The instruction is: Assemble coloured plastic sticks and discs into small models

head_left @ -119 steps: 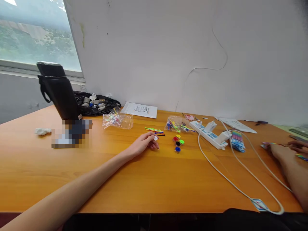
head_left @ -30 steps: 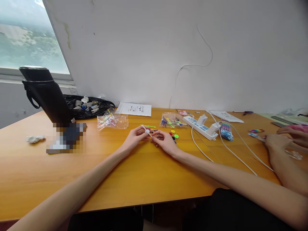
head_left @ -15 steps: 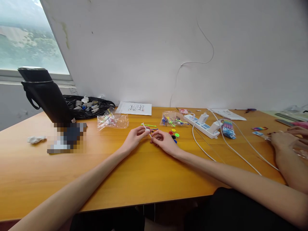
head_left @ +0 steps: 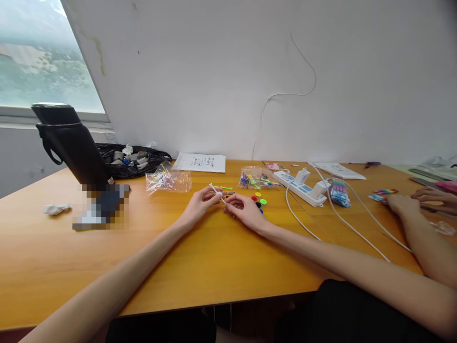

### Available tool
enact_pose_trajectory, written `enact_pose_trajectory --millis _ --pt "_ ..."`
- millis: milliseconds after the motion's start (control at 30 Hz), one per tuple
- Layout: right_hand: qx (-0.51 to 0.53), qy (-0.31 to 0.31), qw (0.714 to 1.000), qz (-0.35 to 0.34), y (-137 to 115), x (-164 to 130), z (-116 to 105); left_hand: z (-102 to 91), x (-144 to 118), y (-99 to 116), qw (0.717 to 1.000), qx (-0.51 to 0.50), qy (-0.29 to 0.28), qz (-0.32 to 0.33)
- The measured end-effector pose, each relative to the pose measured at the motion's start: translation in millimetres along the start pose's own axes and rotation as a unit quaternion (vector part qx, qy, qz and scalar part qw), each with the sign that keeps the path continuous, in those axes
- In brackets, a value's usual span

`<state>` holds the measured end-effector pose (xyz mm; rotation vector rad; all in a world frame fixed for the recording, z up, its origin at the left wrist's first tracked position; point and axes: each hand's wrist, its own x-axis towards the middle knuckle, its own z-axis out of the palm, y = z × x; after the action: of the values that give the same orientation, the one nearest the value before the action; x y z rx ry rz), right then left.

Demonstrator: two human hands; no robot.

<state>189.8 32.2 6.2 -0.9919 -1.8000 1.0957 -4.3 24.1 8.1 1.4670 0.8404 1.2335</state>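
Between my hands, at the middle of the table, is a thin white plastic stick [head_left: 213, 187] with a knob at its upper end. My left hand [head_left: 198, 204] pinches it between thumb and fingers. My right hand [head_left: 243, 209] has its fingertips closed on the stick's lower end. Just behind lie a green plastic stick [head_left: 225, 187] and other coloured sticks, partly hidden by my fingers. Small round discs lie to the right of my right hand, among them a yellow disc [head_left: 257, 194] and a green disc [head_left: 263, 202].
Clear bags of coloured plastic parts [head_left: 167, 181] [head_left: 255, 178] lie behind my hands. A white power strip [head_left: 303, 187] with trailing cables stands at right. On the left are a black bottle [head_left: 73, 143] and a crumpled tissue [head_left: 56, 209]. Another person's hands [head_left: 405, 206] work at far right.
My hands keep nearly the same grip on the white stick. At far right, the other person's near hand has moved left, toward a rainbow-coloured item. The view has shifted slightly.
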Motion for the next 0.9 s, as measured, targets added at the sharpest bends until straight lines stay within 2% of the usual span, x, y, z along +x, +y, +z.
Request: enact_pose_trajectory --millis 133,267,400,500,633,900 --pt "-0.029 0.061 0.996 -0.054 -14.7 9.4 -15.8 0.6 -0.7 2.8 0.999 0.022 0.023 0.005" --pt "-0.061 0.105 0.988 -0.092 -29.6 12.8 -29.9 1.6 0.0 -0.5 0.998 0.055 0.007 -0.007" --pt "-0.069 0.084 0.989 -0.096 -36.0 9.2 -30.7 5.9 -2.2 4.2 1.0 0.026 -0.011 0.009" --pt "-0.087 0.049 0.99 -0.102 -41.2 5.1 -25.1 10.7 -7.4 12.9 0.989 0.13 0.008 0.067" --pt "-0.118 0.012 0.985 -0.125 -49.9 -0.5 -15.7 15.2 -12.6 17.4 0.955 0.261 0.005 0.137" --pt "-0.125 0.027 0.984 -0.127 -47.5 -3.9 -11.6 6.2 -12.8 19.6 0.941 0.318 0.001 0.116"
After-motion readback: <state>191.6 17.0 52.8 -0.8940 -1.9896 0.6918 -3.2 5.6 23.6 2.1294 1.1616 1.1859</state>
